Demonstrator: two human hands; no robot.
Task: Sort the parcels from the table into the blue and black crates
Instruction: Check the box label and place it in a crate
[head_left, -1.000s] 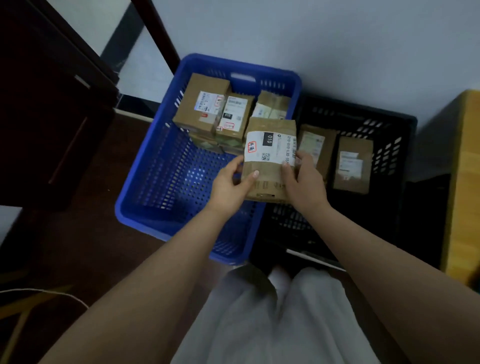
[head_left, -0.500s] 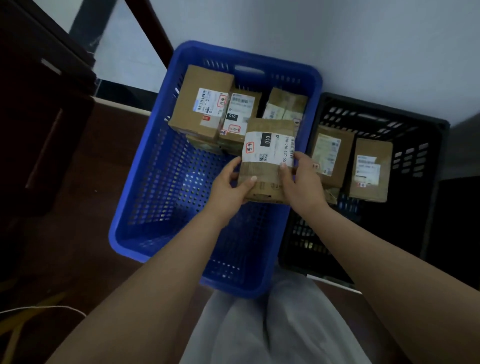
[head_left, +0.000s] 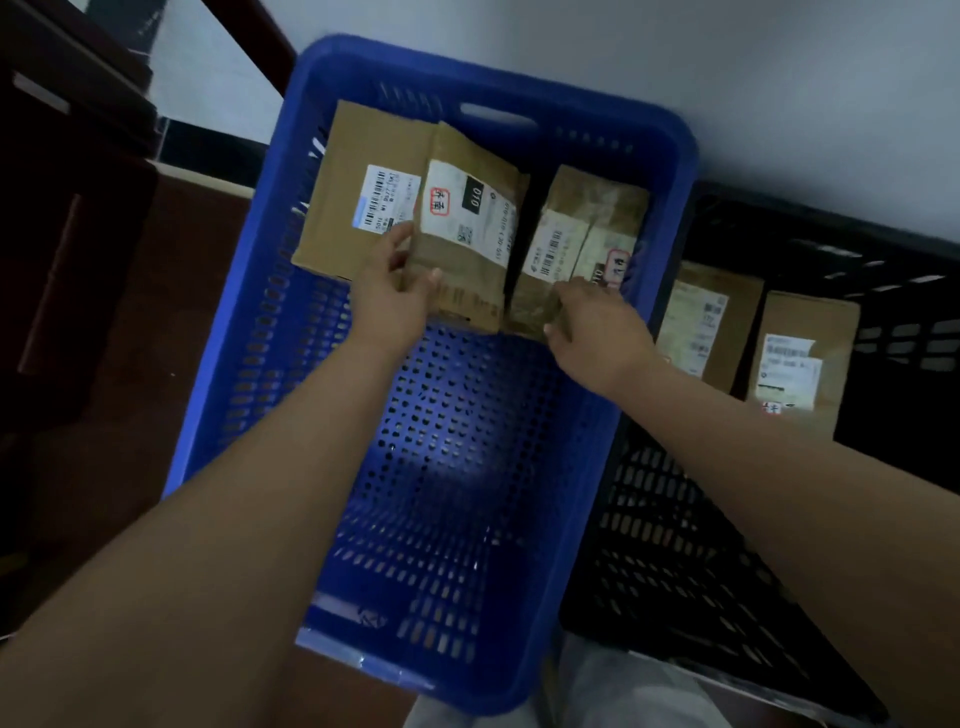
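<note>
The blue crate (head_left: 470, 467) fills the middle and the black crate (head_left: 675, 551) stands against its right side. My left hand (head_left: 389, 299) grips the near left corner of a brown parcel with a white "010" label (head_left: 470, 223), which lies at the far end of the blue crate. It sits between a larger cardboard box (head_left: 353, 197) and a crumpled brown parcel (head_left: 582, 239). My right hand (head_left: 592, 327) is off the "010" parcel, its fingers apart against the near end of the crumpled parcel. Two labelled parcels (head_left: 698, 322) (head_left: 802, 358) lie in the black crate.
Dark wooden furniture (head_left: 62, 218) stands at the left on a brown floor (head_left: 130, 374). A white wall (head_left: 675, 67) runs behind both crates. The near halves of both crates hold no parcels. My light trousers (head_left: 623, 696) show at the bottom edge.
Both hands carried the "010" parcel forward to the blue crate's far end, beside the other parcels. My right hand let go of it and moved to the parcel on its right. The view shifted left.
</note>
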